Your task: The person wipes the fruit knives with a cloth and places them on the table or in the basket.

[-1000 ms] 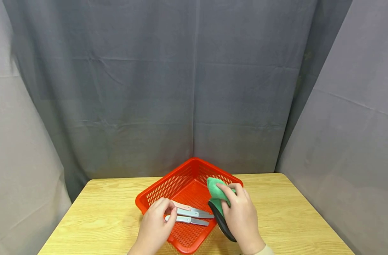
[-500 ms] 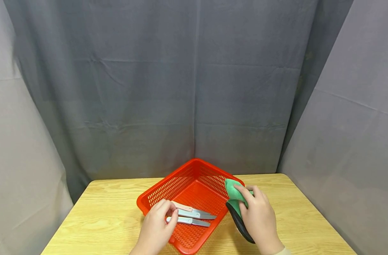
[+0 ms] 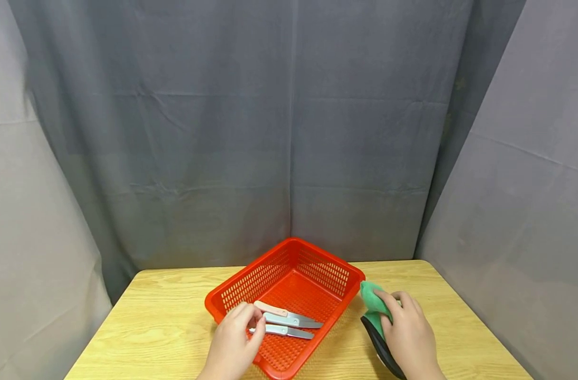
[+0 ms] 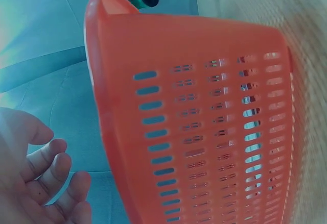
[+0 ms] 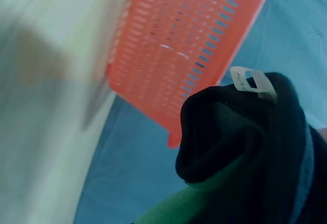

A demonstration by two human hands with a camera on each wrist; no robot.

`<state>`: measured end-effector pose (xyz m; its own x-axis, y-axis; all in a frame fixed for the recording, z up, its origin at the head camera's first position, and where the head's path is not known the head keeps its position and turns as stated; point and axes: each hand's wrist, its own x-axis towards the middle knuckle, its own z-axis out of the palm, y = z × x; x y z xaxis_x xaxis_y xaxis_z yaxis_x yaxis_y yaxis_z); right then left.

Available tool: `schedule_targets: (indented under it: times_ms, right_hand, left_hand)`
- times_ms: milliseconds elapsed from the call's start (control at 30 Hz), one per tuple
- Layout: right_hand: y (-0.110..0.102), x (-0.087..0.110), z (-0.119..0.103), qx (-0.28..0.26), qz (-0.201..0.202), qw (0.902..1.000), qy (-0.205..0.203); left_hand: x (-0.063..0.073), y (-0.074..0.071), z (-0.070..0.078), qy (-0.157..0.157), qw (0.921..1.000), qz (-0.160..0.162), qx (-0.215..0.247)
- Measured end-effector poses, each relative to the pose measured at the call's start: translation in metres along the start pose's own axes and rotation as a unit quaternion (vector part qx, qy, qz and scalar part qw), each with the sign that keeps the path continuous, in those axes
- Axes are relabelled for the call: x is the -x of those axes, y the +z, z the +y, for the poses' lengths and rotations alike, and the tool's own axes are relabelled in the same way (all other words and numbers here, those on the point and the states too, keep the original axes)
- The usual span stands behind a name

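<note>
Three small knives lie in the red perforated basket (image 3: pixel 355 277): one with a pink handle (image 3: pixel 270 309), and two with pale blue-grey handles (image 3: pixel 277 319). My left hand (image 3: pixel 234 340) hovers over the basket's left rim near the handles, fingers loosely curled; the left wrist view shows nothing in its grasp. To the right of the basket, my right hand (image 3: pixel 410 335) grips a soft green fabric item (image 3: pixel 374 303) with a black band. In the right wrist view that black band (image 5: pixel 276 132) forms a hollow opening with a white tag (image 5: pixel 253 81). Its exact kind is unclear.
The basket stands at an angle on a light wooden table (image 3: pixel 165 316). Grey curtains (image 3: pixel 213 158) hang behind the table, and paler ones (image 3: pixel 521 211) flank it on both sides. Table surface extends left and right of the basket.
My right hand has carried the green fabric item rightward, from over the basket's right rim to beside it, and slightly lower. My left hand and the knives have stayed nearly in place.
</note>
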<state>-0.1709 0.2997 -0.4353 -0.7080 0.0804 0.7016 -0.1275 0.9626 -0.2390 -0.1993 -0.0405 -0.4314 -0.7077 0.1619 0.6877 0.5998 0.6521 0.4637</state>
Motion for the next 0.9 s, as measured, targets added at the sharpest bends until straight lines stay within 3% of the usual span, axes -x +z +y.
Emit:
schedule_targets:
  times_ms: [233, 533, 900]
  right_hand:
    - [0.005, 0.013, 0.018, 0.019, -0.098, 0.9944, 0.034]
    - [0.017, 0.020, 0.027, 0.034, -0.215, 0.9746, 0.052]
    - [0.033, 0.021, 0.029, 0.035, -0.268, 0.9618, 0.042]
  left_hand:
    - [0.005, -0.001, -0.001, -0.010, 0.9998, -0.011, 0.008]
    - [0.009, -0.003, -0.005, -0.019, 0.9998, -0.012, 0.002]
    - [0.011, -0.007, -0.009, -0.032, 0.9992, -0.020, -0.013]
